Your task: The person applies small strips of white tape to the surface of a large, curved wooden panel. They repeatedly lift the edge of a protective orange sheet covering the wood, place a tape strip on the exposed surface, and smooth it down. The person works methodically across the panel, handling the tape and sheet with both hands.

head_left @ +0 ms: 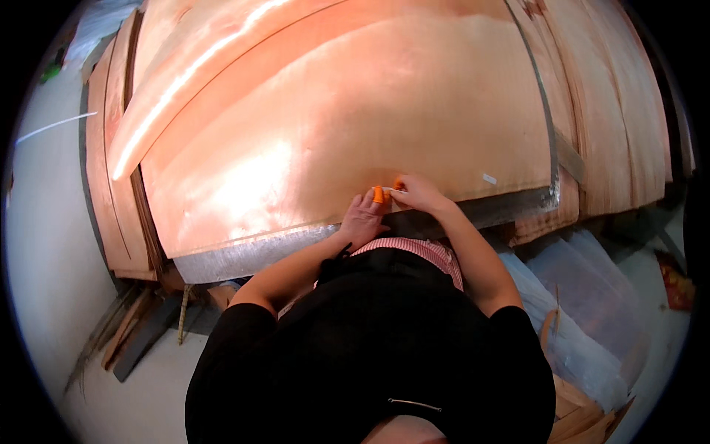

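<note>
**Tan wood veneer, broad and thin, beneath two bare hands**

The tan wood veneer sheet [429, 111] lies across a worktop with a grey metal edge [244, 255], its near border just before the person. The left hand [362, 220] rests palm down near that border, fingers extended; a bright orange band [378, 194] wraps one finger. The right hand [418, 194] is just beside it, fingers drawn together at a small pale strip [397, 192]; whether they pinch it is too small to tell. A second orange patch [399, 182] shows by the right fingertips. Right of the hands, a small white rectangular piece [489, 178] lies on the sheet. Reddish-tan veneer stacks [629, 111] stand farther right.
</note>
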The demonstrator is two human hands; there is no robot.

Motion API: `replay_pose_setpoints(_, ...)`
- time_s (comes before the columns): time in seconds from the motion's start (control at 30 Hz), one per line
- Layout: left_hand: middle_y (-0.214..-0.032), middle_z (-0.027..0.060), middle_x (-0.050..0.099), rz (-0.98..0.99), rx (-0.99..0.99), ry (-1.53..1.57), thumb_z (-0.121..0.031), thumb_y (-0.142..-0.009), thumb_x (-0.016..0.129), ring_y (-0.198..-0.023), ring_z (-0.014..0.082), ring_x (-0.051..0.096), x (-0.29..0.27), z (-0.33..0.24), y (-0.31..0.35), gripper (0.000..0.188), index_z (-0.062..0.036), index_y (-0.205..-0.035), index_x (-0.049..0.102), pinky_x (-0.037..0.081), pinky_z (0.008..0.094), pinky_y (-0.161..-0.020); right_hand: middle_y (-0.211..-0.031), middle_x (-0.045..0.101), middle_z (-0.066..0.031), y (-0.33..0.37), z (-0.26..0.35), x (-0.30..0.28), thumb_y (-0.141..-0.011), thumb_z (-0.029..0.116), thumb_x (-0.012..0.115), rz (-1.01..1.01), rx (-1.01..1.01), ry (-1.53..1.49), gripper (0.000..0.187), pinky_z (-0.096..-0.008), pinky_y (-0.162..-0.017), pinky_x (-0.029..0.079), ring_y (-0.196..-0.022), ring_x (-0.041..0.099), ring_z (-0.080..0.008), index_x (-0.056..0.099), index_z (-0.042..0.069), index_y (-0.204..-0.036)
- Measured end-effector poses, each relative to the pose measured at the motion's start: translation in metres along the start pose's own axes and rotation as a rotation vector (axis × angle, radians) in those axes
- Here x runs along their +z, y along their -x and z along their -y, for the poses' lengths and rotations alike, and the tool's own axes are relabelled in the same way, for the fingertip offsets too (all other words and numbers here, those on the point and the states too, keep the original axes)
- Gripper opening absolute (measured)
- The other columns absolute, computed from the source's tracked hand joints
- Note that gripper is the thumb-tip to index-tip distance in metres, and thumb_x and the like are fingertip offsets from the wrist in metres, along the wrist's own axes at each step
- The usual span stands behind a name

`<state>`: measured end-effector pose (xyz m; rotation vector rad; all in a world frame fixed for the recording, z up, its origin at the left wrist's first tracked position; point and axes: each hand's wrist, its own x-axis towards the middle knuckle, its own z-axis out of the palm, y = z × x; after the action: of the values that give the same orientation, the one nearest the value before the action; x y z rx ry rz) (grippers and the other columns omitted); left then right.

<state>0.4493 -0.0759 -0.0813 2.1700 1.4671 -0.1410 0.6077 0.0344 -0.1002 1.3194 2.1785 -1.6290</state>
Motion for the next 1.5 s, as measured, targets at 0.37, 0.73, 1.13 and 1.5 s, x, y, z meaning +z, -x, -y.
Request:
replay_pose_setpoints(0.37, -0.121, 0.012, 0.046, -0.195, 0.093, -0.132, -0.046, -0.07, 0.061, -0.118, 0.0298, 0.035, 0.015, 0.006, 0.002, 0.061, -0.003, -0.113, 0.055, 0.031, 0.0342, -0.091, -0.07, 0.058, -0.0078, -0.01, 0.012, -0.104, -0.084, 0.02, 0.053, -0.075, 0.105, 0.446, 0.015, -0.0302, -0.055, 0.044, -0.058, 0.053, -0.0164, 0.059, 0.006, -0.082)
replay_pose_setpoints(0.73, -0.133, 0.0269, 0.029, -0.835, -0.959, 0.077, -0.028, -0.075, 0.063, -0.112, 0.0382, 0.038, 0.002, 0.15, 0.157, 0.068, 0.0053, -0.126, 0.033, 0.032, 0.0467, -0.093, -0.069, 0.05, 0.0029, -0.076, 0.1, 0.054, -0.09, 0.023, 0.05, 0.404, 0.05, -0.536, 0.02, -0.0187, -0.052, 0.039, -0.058, 0.045, -0.0046, 0.059, 0.006, -0.095)
replay_pose_setpoints(1.13, -0.141, 0.018, 0.021, -0.692, -0.575, 0.392, -0.044, -0.071, 0.063, -0.132, 0.0313, 0.019, 0.024, 0.115, 0.162, 0.086, 0.0013, -0.134, 0.026, 0.015, 0.044, -0.107, -0.061, 0.054, -0.001, -0.106, 0.156, 0.126, -0.088, 0.021, 0.051, 0.331, 0.033, -0.257, 0.019, -0.02, -0.042, 0.04, -0.047, 0.048, -0.007, 0.058, 0.003, -0.09)
replay_pose_setpoints(1.5, -0.143, 0.0163, 0.018, -0.397, -0.535, 0.156, -0.05, -0.071, 0.061, -0.133, 0.0291, 0.015, 0.008, 0.112, 0.142, 0.086, -0.0004, -0.134, 0.028, 0.01, 0.0493, -0.107, -0.07, 0.06, -0.008, -0.091, 0.155, 0.116, -0.086, 0.018, 0.052, 0.169, -0.228, 0.288, 0.016, -0.0289, -0.055, 0.046, -0.06, 0.057, -0.0175, 0.058, 0.004, -0.083)
